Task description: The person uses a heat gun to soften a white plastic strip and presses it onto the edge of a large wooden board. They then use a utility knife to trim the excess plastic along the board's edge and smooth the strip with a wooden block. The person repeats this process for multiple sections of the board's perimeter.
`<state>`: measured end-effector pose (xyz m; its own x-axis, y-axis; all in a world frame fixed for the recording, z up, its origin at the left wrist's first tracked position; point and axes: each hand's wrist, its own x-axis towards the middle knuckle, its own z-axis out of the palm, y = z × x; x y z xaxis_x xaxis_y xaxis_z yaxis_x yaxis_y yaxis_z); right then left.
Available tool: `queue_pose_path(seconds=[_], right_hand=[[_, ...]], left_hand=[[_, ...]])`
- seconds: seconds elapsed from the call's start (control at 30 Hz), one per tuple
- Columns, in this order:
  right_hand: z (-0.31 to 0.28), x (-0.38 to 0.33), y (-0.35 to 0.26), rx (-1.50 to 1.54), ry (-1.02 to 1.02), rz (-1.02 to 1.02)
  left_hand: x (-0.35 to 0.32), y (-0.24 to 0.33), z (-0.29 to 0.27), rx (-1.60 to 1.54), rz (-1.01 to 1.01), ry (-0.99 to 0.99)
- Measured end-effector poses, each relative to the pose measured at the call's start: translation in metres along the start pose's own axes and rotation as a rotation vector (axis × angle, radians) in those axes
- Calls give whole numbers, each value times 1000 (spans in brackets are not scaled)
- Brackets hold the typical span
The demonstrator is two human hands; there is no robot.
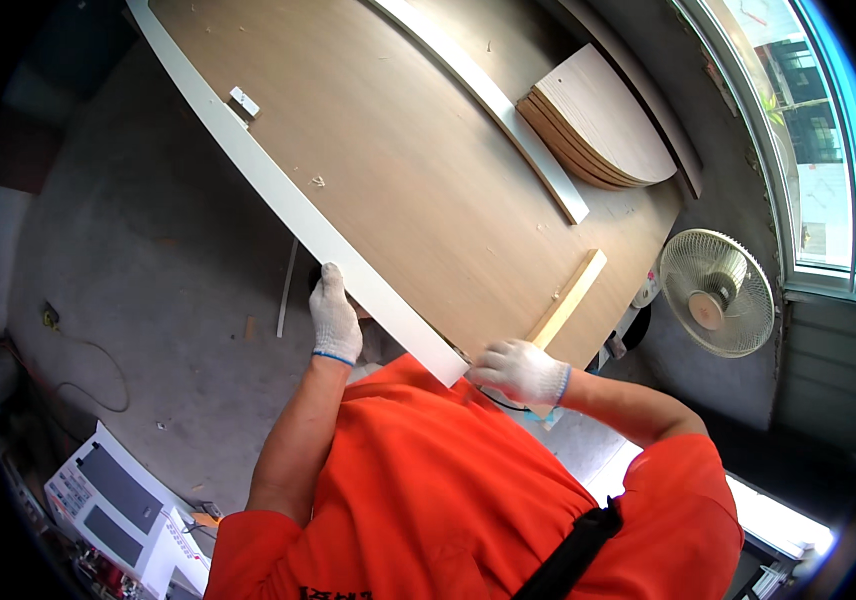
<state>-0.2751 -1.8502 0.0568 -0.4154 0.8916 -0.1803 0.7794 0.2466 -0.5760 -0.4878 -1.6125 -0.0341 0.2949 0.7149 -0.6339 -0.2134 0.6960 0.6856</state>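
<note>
A long white strip [298, 220] runs from the upper left along the near edge of a wood-toned table to its end in front of my orange shirt. My left hand [336, 318], in a white knit glove with a blue cuff, grips the strip's outer edge; some of its fingers are hidden beneath. Beside the strip's near end, my gloved right hand [522, 372] is closed with its fingers curled toward that end. What those fingers hold, if anything, is hidden. A pale wooden batten [570, 298] lies just beyond the right hand.
On the tabletop [388, 150] are another white strip [493, 105], a stack of rounded wooden panels [603, 120], a small white block [244, 101] and scattered shavings. A fan [717, 293] stands at right below a window. A white machine [128, 510] and a cable [98, 370] are at lower left.
</note>
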Motion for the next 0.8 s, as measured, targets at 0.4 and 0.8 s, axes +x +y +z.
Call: queue_pose_path(seconds=[0.4,0.8], right_hand=[[-15,138,34,-182,355,-116],[21,35,-2,-129,445,177]], left_hand=[[15,-5,-5,14,-2,0],[15,-5,-8,58,-40,-10]])
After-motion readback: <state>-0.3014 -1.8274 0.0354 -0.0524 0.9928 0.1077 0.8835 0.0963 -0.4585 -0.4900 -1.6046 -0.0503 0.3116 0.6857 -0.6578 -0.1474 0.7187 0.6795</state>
